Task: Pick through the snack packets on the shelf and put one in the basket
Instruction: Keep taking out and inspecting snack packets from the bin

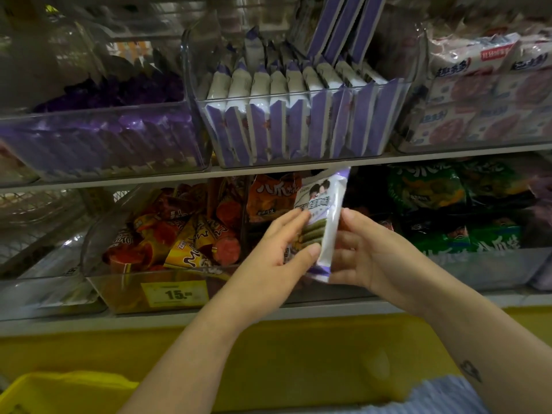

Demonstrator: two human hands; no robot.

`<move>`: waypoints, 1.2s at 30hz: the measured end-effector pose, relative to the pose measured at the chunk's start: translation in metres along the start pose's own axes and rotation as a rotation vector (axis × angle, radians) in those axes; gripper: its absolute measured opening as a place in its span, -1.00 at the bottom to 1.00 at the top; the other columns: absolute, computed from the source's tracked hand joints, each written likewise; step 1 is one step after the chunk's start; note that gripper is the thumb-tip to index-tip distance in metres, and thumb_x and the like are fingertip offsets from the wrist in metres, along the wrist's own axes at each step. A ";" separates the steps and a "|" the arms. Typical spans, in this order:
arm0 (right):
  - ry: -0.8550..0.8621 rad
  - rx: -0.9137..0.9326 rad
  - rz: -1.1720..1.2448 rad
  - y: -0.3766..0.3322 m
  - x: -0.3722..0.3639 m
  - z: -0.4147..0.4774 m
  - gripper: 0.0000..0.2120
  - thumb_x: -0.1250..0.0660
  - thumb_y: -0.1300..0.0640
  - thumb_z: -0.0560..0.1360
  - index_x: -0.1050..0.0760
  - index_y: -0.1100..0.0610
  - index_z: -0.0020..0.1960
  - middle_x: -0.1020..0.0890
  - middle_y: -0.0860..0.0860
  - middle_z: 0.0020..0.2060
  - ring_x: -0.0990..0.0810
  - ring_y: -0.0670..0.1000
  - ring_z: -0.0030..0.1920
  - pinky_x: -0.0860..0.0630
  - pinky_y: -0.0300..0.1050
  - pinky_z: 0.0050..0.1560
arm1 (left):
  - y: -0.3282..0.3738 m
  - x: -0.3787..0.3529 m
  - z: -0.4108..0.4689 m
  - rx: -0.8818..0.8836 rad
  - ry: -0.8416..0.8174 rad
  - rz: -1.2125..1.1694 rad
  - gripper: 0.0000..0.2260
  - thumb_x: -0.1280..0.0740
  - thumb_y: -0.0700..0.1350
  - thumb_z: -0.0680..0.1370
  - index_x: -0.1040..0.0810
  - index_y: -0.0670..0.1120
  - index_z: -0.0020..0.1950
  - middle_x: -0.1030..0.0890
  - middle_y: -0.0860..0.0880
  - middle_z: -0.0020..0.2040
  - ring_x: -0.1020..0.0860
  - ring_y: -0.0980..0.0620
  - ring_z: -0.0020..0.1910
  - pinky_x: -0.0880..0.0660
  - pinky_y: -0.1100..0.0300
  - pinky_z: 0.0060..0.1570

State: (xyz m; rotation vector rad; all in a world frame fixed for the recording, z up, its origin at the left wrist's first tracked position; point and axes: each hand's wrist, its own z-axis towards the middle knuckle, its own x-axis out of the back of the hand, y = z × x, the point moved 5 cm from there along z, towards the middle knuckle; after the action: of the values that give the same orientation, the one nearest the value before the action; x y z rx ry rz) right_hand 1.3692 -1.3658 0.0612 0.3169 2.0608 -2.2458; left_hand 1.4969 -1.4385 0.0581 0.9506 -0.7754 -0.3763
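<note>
Lower left corner: the yellow basket (pixel 59 389) sits low and near the person, well below and to the left of both hands. Only its rim and part of one wall show.

Lower shelf, left: a clear bin (pixel 98 291) holds orange and red cone-shaped snacks (pixel 191 234). A yellow price tag (pixel 174 293) on its front reads "15", with smaller figures too blurred to read. The wrapper lettering on the cones is not legible.

Centre: the left hand (pixel 283 249) is partly closed on a white and purple snack packet (pixel 324 222), thumb across the front near the lower end and fingers on the left edge. The packet stands nearly upright, long axis vertical, top tilted slightly right, held in front of the lower shelf just beneath the upper shelf's edge. Its face shows two cartoon heads, a line of Chinese characters too blurred to read, and green stick biscuits.

Above it: an upper bin (pixel 298 97) is packed with matching white and purple packets standing on end.

Right of centre: the right hand (pixel 358 249) has its fingers loosely curled against the packet's right edge and back. How firmly it grips cannot be told.

Right: green packets (pixel 427 189) carry large Chinese lettering, as does the orange packet (pixel 271 195) behind the held one; pink and white packs (pixel 484 85) fill the upper right bin.

Judgement: the left hand is nearer the basket, so the move is down and leftward.
</note>
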 end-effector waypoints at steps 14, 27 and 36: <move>0.253 0.088 -0.239 0.004 0.018 0.010 -0.38 -0.40 0.06 0.42 -0.28 0.00 0.44 -0.63 -0.03 0.15 -0.67 -0.02 0.06 -0.67 -0.05 -0.08 | 0.003 -0.006 -0.001 0.129 -0.175 -0.821 -0.40 -0.24 -0.35 0.51 -0.27 0.08 0.49 -0.56 -0.12 0.33 -0.56 -0.18 0.26 -0.56 -0.10 0.16; 0.050 0.207 -0.529 0.000 0.001 0.003 -0.25 -0.42 0.17 0.48 -0.11 -0.46 0.36 -0.65 -0.01 -0.03 -0.69 -0.03 0.02 -0.67 0.01 -0.10 | -0.016 0.019 0.004 0.080 0.083 -0.549 -0.57 -0.39 -0.11 0.43 -0.49 0.26 0.23 -0.66 0.05 0.12 -0.62 0.00 0.16 -0.61 -0.01 0.05; -0.003 0.231 -0.502 -0.010 -0.007 -0.003 -0.21 -0.45 -0.01 0.36 -0.09 -0.46 0.38 -0.67 -0.11 -0.01 -0.68 -0.01 0.05 -0.65 -0.11 -0.09 | -0.016 0.025 0.003 0.115 0.078 -0.709 -0.46 -0.31 -0.18 0.49 -0.34 0.20 0.42 -0.63 -0.07 0.22 -0.60 -0.11 0.20 -0.60 -0.14 0.00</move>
State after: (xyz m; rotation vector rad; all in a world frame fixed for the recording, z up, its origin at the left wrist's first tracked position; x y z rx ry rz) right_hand 1.3741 -1.3629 0.0725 -0.2233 2.0568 -2.7649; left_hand 1.5124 -1.4645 0.0561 1.3302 -0.3678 -0.9094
